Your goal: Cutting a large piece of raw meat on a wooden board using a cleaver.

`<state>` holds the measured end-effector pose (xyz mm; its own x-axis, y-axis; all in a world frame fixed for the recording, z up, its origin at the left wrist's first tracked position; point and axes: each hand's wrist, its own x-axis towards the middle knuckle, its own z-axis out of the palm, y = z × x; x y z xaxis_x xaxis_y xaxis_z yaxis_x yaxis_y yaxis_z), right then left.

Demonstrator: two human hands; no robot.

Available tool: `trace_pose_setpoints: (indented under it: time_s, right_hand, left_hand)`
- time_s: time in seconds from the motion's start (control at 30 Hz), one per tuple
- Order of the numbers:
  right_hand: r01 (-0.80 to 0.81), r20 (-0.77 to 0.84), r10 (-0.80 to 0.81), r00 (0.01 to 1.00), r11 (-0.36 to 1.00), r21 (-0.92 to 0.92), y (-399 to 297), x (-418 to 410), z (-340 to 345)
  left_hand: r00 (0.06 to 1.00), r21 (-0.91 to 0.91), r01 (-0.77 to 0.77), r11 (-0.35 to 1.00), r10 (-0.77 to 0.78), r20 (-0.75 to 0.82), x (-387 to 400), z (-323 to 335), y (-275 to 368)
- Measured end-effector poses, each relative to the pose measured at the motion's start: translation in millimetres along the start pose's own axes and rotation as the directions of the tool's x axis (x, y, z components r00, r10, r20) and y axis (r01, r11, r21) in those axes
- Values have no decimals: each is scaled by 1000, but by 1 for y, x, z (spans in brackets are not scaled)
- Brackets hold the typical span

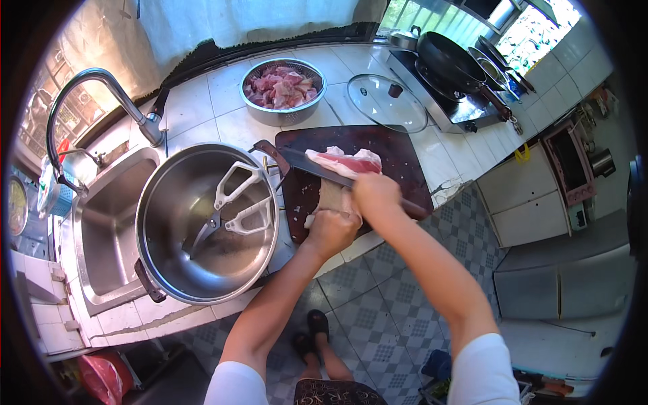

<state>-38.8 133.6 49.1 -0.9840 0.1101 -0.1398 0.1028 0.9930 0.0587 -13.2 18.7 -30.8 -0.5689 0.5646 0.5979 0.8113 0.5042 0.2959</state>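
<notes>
My right hand (377, 197) grips a knife by its handle. The dark knife blade (316, 166) slants across the cutting board, its far end close to the pot's handle. Under the blade's near side lies a pale, skin-up slab of pork (334, 196). My left hand (335, 230) is closed over the near end of that slab, pressing it to the dark brown cutting board (405, 162). Just beyond the blade rests another cut of pork (349, 161) with red meat and white fat. Small white scraps dot the board.
A large steel pot (167, 202) holding white-handled scissors (243, 197) stands left, beside the sink (111, 243) and faucet (96, 76). Behind are a colander (283, 116) of meat chunks (283, 87), a glass lid (377, 104) and a stove (455, 114) bearing a black wok (448, 61).
</notes>
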Motion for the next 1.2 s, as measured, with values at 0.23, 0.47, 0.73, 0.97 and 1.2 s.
trace_pose_setpoints:
  time_s: [0.23,0.47,0.73,0.97,1.2]
  right_hand:
    - [6,-5,-6,1000,998,69,15,1,-2]
    - [-326,300,177,937,749,576,76,42,-29]
    - [-399,426,12,905,373,838,118,45,-26]
    - [-318,330,42,943,401,859,134,25,-15]
    - [75,4,-78,997,975,209,89,-45,-10]
  left_hand:
    - [998,30,66,997,-66,11,-17,4,-11]
    - [995,-3,98,995,-98,-28,-11,2,-3]
    - [995,33,95,995,-95,10,-7,-10,7]
    - [977,361,202,911,-161,-140,30,7,48]
    - [975,405,164,900,-209,69,24,13,40]
